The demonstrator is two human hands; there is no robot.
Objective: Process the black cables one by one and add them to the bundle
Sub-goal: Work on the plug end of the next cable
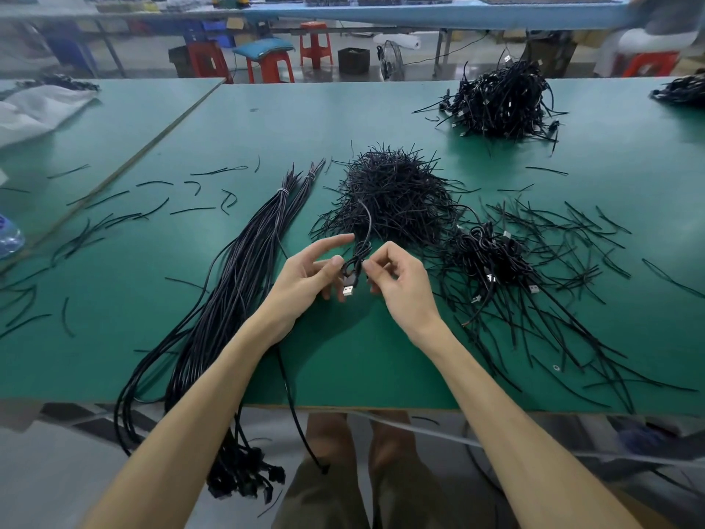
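My left hand (309,278) and my right hand (400,280) meet over the green table (343,357), both pinching one black cable (360,248). Its silver USB plug (348,289) hangs down between my fingers, and its free end curves up over a heap of black twist ties (393,189). A long bundle of straightened black cables (244,269) lies to the left of my hands, tied near its far end and drooping over the table's front edge. A tangle of coiled cables (484,257) sits just right of my right hand.
Loose black ties (572,238) are scattered on the right and left of the table. Another cable pile (503,101) lies at the back right. A white bag (34,112) rests at the far left. Red stools (267,64) stand beyond the table.
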